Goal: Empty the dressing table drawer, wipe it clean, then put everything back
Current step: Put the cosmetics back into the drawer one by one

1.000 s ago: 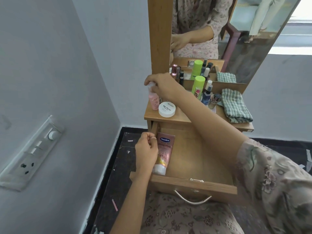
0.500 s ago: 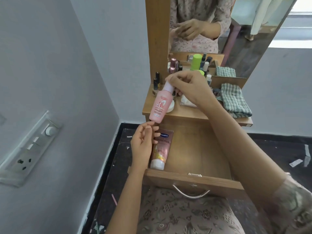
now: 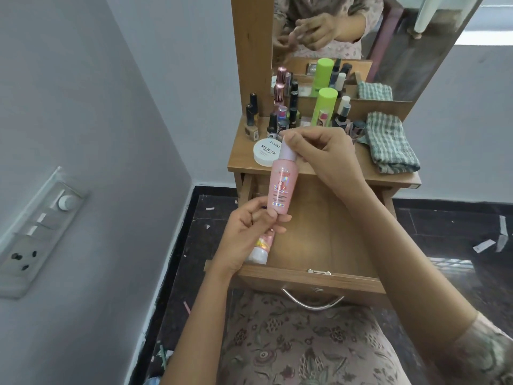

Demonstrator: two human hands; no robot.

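The wooden drawer [image 3: 319, 240] of the dressing table stands pulled out toward me. A pink tube with a white cap [image 3: 261, 250] lies along its left side, mostly hidden by my left hand. Above the drawer I hold a pink bottle [image 3: 282, 190] upright with both hands. My right hand [image 3: 324, 159] pinches its pale cap from the top. My left hand [image 3: 249, 232] grips its base from below. The rest of the drawer floor is bare wood.
On the table top [image 3: 241, 159] stand several nail polish bottles [image 3: 273, 126], a white nail polish remover tub [image 3: 266, 152], a green bottle [image 3: 323, 107] and a folded checked cloth [image 3: 391, 143]. A mirror [image 3: 361, 37] rises behind. A wall [image 3: 83, 107] with a switchboard [image 3: 36, 232] is close on the left.
My right hand lifted the pink bottle off the table top and brought it down over the drawer. My left hand rose from the tube and took hold of the bottle's base.
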